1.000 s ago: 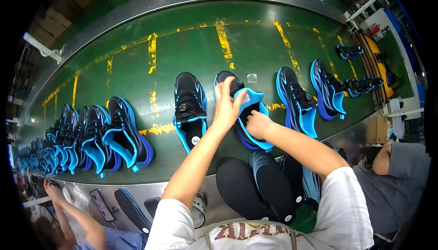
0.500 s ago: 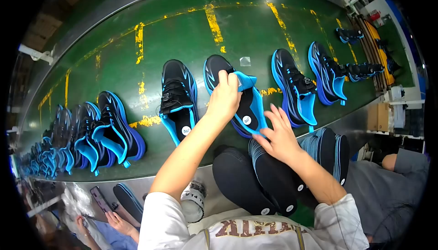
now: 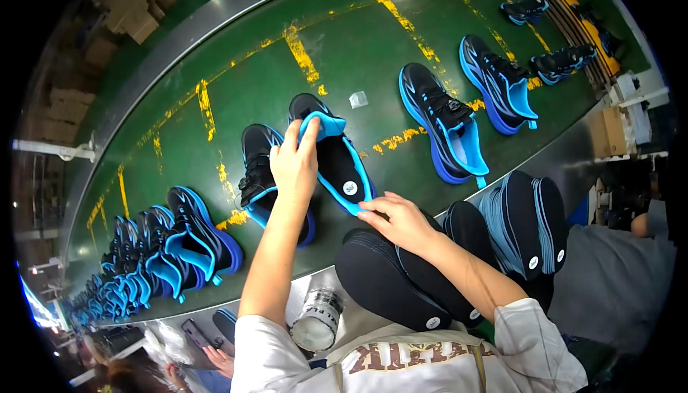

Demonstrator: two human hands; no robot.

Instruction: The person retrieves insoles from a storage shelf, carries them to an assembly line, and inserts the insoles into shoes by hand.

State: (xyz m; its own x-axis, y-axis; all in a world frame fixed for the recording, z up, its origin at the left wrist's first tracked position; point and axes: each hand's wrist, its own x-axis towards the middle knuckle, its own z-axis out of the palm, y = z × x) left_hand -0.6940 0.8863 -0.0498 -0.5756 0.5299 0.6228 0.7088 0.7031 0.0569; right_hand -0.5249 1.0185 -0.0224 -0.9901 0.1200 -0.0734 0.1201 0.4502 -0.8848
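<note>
A black sneaker with bright blue lining [image 3: 334,161] lies on the green conveyor in front of me, toe pointing away. At its tongue, my left hand [image 3: 294,163] is closed, fingers pinching the blue-lined flap and pulling it up. My right hand [image 3: 401,224] grips the heel collar between thumb and fingers. Inside the shoe a black insole shows, with a round white size sticker [image 3: 350,188] near the heel. Touching distance to the left, a matching sneaker [image 3: 259,155] is partly covered by my left hand and forearm.
Stacks of black insoles [image 3: 390,278] and blue-edged insoles [image 3: 512,224] lie along the near edge, beside a clear cup-like container [image 3: 317,321]. More sneakers [image 3: 438,117] stand to the right and a long row [image 3: 193,239] to the left. Other people work on both sides.
My right hand has gone from hovering open beside the heel to gripping the heel collar. My left hand keeps its hold on the tongue. The whole view has shifted and turned slightly.
</note>
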